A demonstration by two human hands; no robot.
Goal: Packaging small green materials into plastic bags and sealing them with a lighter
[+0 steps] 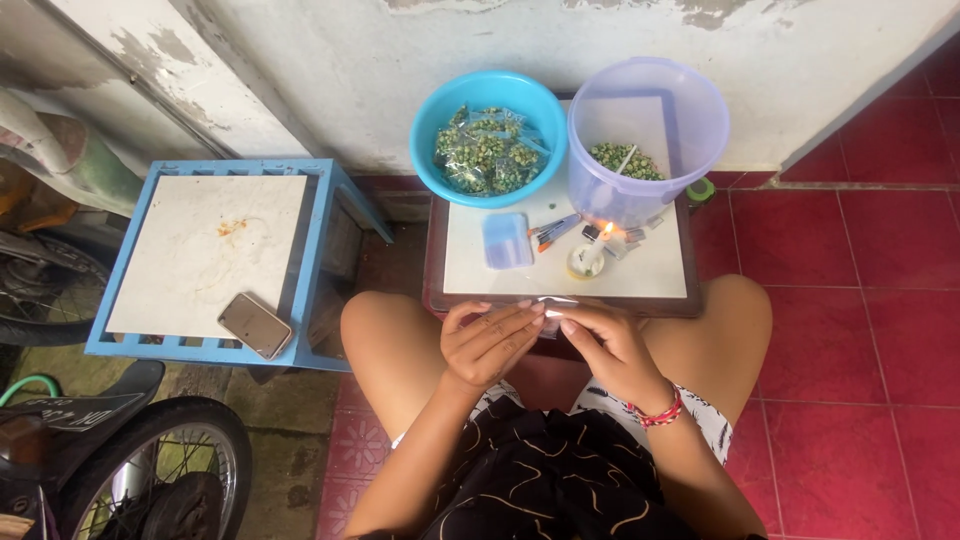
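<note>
Round turquoise plastic bowl point(489, 100): green and pale contents in clear bags. Translucent lilac plastic bucket point(648, 130): green contents. Low table point(660, 275): white top, dark brown frame. Square stool point(215, 262): light blue frame, white top. Floor tiles point(860, 300): red. Braided wrist cord point(657, 413): red. Garment point(560, 480): black, tan line pattern.

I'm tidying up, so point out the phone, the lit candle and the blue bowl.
phone point(255, 325), head view, middle of its screen.
candle point(586, 260), head view, its small white holder below the flame.
blue bowl point(424, 128), head view, left rim.
</note>
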